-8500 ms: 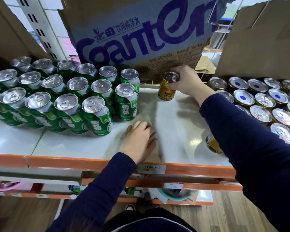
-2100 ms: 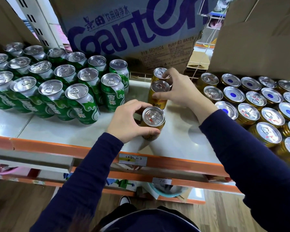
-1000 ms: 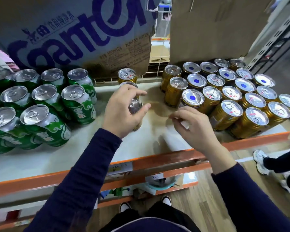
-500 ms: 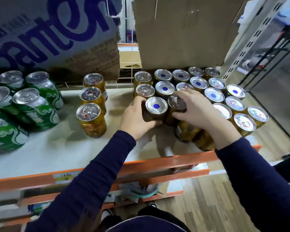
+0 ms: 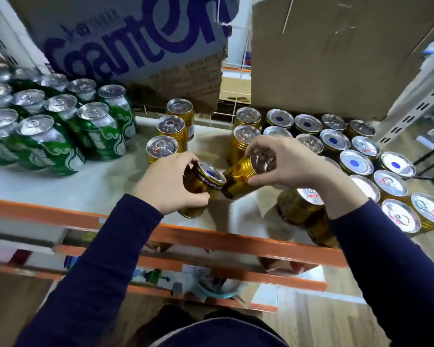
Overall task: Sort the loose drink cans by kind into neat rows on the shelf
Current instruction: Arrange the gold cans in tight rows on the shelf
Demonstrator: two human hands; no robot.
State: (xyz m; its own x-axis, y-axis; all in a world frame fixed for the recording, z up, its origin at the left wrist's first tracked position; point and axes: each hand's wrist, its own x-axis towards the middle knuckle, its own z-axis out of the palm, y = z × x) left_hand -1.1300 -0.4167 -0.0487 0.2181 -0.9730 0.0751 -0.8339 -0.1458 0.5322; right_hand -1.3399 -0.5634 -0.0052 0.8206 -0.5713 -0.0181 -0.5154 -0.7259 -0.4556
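My left hand grips a dark brown and gold can with a blue-dot lid, tilted to the right over the shelf's front. My right hand holds a gold can by its top, tilted left, its base beside the other can. A row of three gold cans stands in the middle of the white shelf. Green cans fill the left in rows. A mixed cluster of gold and blue-dot cans stands on the right.
A purple-lettered water carton and a plain cardboard box stand behind the cans. The shelf has an orange front rail. A perforated upright post borders the right side. Lower shelves and wood floor lie below.
Both hands have lifted a can each out of the right cluster and brought them toward the shelf's middle, tilted toward each other. The view has swung slightly left.
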